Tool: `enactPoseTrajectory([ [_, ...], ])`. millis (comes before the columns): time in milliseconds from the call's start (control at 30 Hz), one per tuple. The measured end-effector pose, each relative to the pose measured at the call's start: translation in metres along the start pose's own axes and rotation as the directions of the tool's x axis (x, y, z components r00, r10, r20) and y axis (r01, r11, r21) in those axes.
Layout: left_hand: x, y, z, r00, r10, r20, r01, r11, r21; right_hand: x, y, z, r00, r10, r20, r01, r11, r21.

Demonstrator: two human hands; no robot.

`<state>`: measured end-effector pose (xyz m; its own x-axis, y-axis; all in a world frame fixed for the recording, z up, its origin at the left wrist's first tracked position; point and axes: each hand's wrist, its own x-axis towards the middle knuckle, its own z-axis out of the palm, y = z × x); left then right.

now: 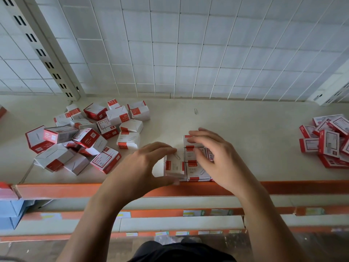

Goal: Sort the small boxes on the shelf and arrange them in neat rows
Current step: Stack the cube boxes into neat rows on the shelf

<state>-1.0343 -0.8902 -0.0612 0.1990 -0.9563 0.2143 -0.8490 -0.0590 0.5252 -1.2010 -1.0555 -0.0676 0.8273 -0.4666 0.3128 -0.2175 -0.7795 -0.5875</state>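
Note:
Small white-and-red paper-clip boxes lie on a cream shelf (pixel 245 133). A loose heap of boxes (pixel 85 137) covers the left part. Near the front edge stands a small tidy block of boxes (pixel 194 167). My left hand (pixel 143 167) grips a box (pixel 174 164) between thumb and fingers at the block's left side. My right hand (pixel 213 154) lies over the block with relaxed, spread fingers touching the top boxes, and it hides part of the block.
Another pile of flatter red-and-white boxes (pixel 328 140) sits at the right end. A single paper clip (pixel 195 111) lies near the back. A white wire grid (pixel 188 44) backs the shelf. An orange rail (pixel 56 190) edges the front, with lower shelves beneath.

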Motion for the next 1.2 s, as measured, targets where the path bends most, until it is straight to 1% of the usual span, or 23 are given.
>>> enactPoseTrajectory([
  [133,-0.001,0.003,0.001,0.999,-0.018,-0.035,0.016,0.999,-0.045,-0.004,-0.006,0.000,0.999,-0.033,-0.010,0.034,0.996,0.088],
  [233,-0.003,0.008,0.000,0.998,-0.027,-0.050,0.021,0.995,-0.101,-0.006,-0.008,0.001,0.998,-0.052,0.034,0.048,0.991,0.122],
  [300,-0.006,0.008,-0.001,0.997,-0.029,-0.070,0.021,0.992,-0.124,-0.007,-0.010,0.004,0.997,-0.050,0.054,0.040,0.984,0.171],
  [400,-0.007,0.005,-0.002,0.993,-0.063,-0.101,0.052,0.992,-0.116,-0.008,-0.014,0.008,0.998,-0.022,0.066,0.003,0.962,0.273],
  [500,-0.005,0.005,-0.003,0.986,-0.081,-0.147,0.056,0.984,-0.172,-0.007,-0.015,0.010,0.999,-0.005,0.035,-0.007,0.940,0.341],
  [600,-0.004,0.005,-0.003,0.968,-0.165,-0.188,0.111,0.957,-0.266,-0.005,-0.013,0.010,0.998,0.054,-0.022,-0.041,0.918,0.394],
  [667,-0.004,0.006,-0.002,0.970,-0.162,-0.183,0.114,0.962,-0.247,-0.004,-0.013,0.011,0.996,0.065,-0.060,-0.038,0.929,0.369],
  [733,-0.003,0.007,-0.001,0.975,-0.127,-0.183,0.090,0.976,-0.201,-0.003,-0.014,0.012,0.995,0.041,-0.093,-0.008,0.946,0.325],
  [833,0.000,0.006,0.000,0.964,-0.140,-0.226,0.103,0.980,-0.171,0.000,-0.017,0.012,0.991,-0.066,-0.120,0.092,0.970,0.227],
  [867,0.001,0.005,0.000,0.961,-0.142,-0.236,0.103,0.980,-0.168,0.001,-0.017,0.011,0.989,-0.100,-0.113,0.120,0.974,0.193],
  [933,0.001,0.004,-0.001,0.962,-0.129,-0.241,0.090,0.982,-0.166,0.004,-0.018,0.009,0.989,-0.122,-0.085,0.134,0.979,0.154],
  [1067,0.003,0.000,-0.001,0.963,-0.107,-0.248,0.065,0.983,-0.173,0.007,-0.022,0.007,0.991,-0.129,-0.038,0.134,0.976,0.170],
  [1200,0.007,-0.004,-0.002,0.960,-0.098,-0.264,0.052,0.983,-0.175,0.014,-0.021,0.009,0.986,-0.156,-0.055,0.163,0.977,0.139],
])
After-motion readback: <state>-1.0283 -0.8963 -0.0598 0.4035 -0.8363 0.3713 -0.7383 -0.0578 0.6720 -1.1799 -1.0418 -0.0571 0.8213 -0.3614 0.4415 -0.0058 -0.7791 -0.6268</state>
